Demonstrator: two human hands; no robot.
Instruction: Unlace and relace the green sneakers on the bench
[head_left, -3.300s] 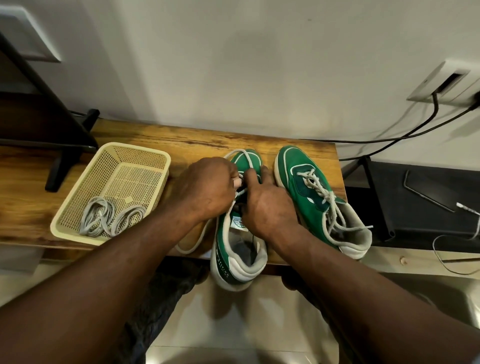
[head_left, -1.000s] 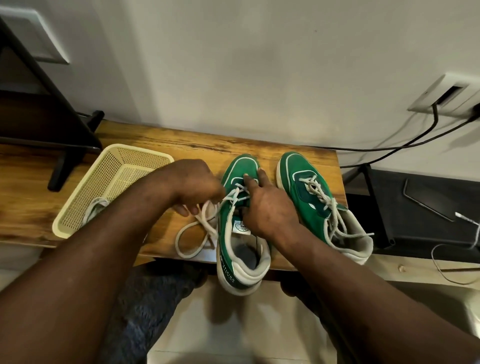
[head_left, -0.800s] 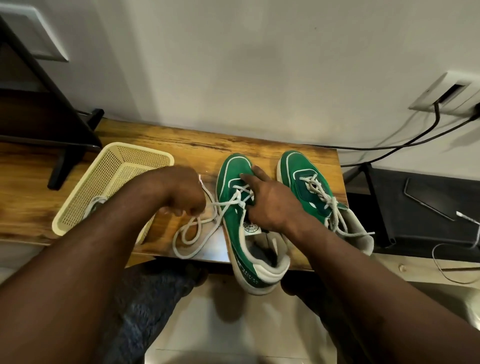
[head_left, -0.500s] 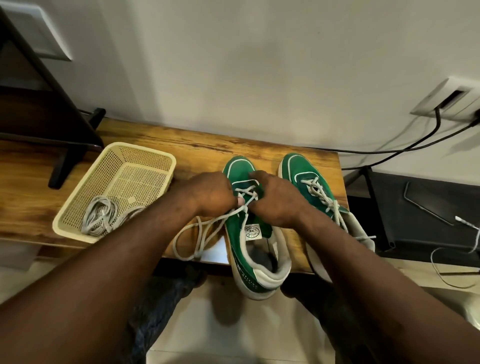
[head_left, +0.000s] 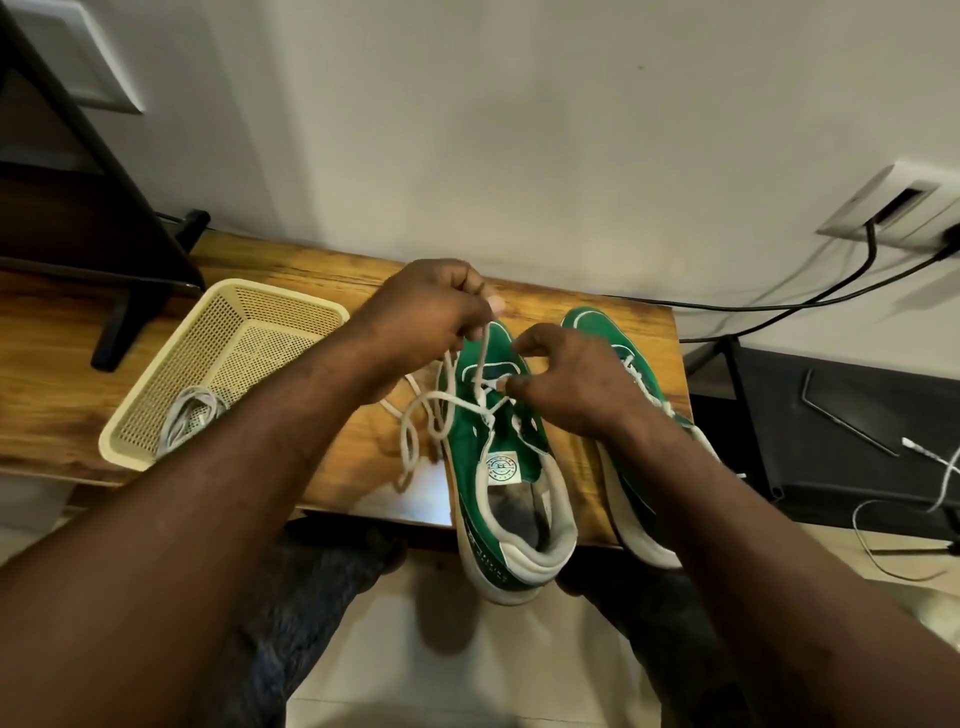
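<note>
Evidently working the front eyelets: the left hand (head_left: 431, 312) pinches the lace (head_left: 452, 397) and lifts it taut above the sneaker (head_left: 524, 452), while the right hand (head_left: 576, 387) pinches it at the eyelets, likely to steady them. Its heel overhangs the front edge of the tabletop (head_left: 52, 395), probably for reach. The tongue badge (head_left: 503, 469) and side lettering are unreadable.

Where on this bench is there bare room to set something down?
The wooden bench is bare left of the cream perforated basket, by the black stand foot, and along the wall behind the basket. Between basket and green sneaker, loose white lace loops crowd it.
</note>
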